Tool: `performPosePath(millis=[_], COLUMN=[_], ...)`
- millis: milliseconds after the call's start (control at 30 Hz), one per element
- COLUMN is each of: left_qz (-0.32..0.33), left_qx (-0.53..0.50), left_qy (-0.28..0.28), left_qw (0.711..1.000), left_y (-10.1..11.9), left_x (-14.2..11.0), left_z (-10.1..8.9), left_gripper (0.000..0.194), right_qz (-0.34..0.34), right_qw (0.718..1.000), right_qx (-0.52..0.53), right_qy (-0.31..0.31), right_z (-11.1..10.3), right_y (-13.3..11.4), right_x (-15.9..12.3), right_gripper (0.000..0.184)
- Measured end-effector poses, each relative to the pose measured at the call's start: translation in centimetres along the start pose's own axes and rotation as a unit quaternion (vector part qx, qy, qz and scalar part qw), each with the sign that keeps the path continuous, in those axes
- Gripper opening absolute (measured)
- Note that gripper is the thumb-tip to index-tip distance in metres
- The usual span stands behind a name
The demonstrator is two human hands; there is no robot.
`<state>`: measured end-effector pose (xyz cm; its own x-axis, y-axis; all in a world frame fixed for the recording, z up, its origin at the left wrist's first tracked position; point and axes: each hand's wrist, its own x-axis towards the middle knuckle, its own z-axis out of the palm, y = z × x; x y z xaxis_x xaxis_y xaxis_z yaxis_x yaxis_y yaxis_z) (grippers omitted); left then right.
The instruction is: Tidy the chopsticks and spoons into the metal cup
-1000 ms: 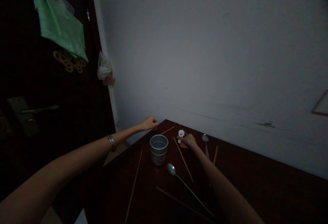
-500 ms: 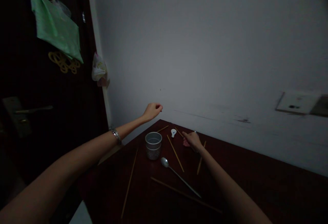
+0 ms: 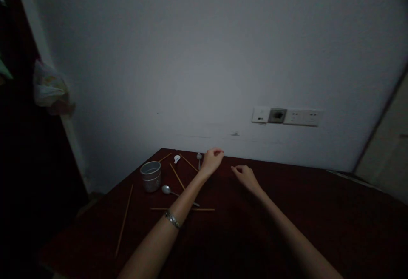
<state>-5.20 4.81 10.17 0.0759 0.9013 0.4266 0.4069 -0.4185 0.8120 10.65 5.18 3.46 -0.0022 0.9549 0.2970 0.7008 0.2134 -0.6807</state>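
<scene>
My left hand (image 3: pixel 213 160), with a bracelet (image 3: pixel 172 219) on its wrist, is raised over the back of the dark table (image 3: pixel 280 219). Its fingers are curled together. My right hand (image 3: pixel 247 177) hovers to its right, thumb and fingers pinched. Anything inside either hand is too small or hidden to make out. Just left of my left hand lies a metal spoon (image 3: pixel 199 156), partly covered. A chopstick (image 3: pixel 188 163) and a small white spoon (image 3: pixel 177 159) are farther left. My left forearm crosses in front of a long-handled metal spoon (image 3: pixel 166 189) and a chopstick lying crosswise (image 3: pixel 204 209).
A silver metal cup (image 3: pixel 151 179) stands upright on the table's left side. More chopsticks lie around it, one along the left edge (image 3: pixel 124 221). Behind the table is a pale wall with sockets (image 3: pixel 301 117). A plastic bag (image 3: pixel 51 89) hangs at left.
The view has swung right. My left hand has crossed from beyond the cup to beside my right hand. My right hand has left the spoon, and the pink thing near it no longer shows.
</scene>
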Motion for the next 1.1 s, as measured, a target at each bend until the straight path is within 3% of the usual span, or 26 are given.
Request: performPosePath(millis=[67, 133, 233, 367, 467, 633, 1100], left_qz=[-0.005, 0.002, 0.012, -0.035, -0.054, -0.029, -0.011], left_qx=[0.084, 0.153, 0.225, 0.309, 0.344, 0.397, 0.417], left_qy=[-0.103, -0.159, -0.215, -0.253, -0.264, -0.24, -0.214], left_qw=[0.991, 0.975, 0.95, 0.916, 0.9, 0.885, 0.883], left_y=[-0.7, -1.3, -2.0, -3.3, -4.1, -4.8, -4.7], left_x=[-2.1, -4.2, -7.0, -9.0, -9.8, -10.7, -11.3], left_z=[2.8, 5.0, 7.7, 9.8, 10.5, 11.0, 11.2], left_gripper=[0.025, 0.03, 0.04, 0.059, 0.066, 0.066, 0.064], right_qz=[-0.008, -0.002, -0.005, 0.022, 0.05, 0.074, 0.061], right_qw=[0.999, 0.996, 0.988, 0.973, 0.965, 0.961, 0.962], right_qx=[-0.047, -0.087, -0.156, -0.229, -0.253, -0.258, -0.257], right_qy=[0.015, 0.012, 0.003, -0.023, -0.046, -0.066, -0.07], right_z=[-2.3, -3.8, -4.7, -4.9, -4.8, -4.2, -4.4], right_y=[1.2, 2.3, 4.1, 5.8, 6.4, 6.5, 6.4], right_x=[-2.4, -4.9, -8.5, -12.2, -13.6, -14.1, -14.2], right_gripper=[0.03, 0.033, 0.043, 0.053, 0.056, 0.055, 0.054])
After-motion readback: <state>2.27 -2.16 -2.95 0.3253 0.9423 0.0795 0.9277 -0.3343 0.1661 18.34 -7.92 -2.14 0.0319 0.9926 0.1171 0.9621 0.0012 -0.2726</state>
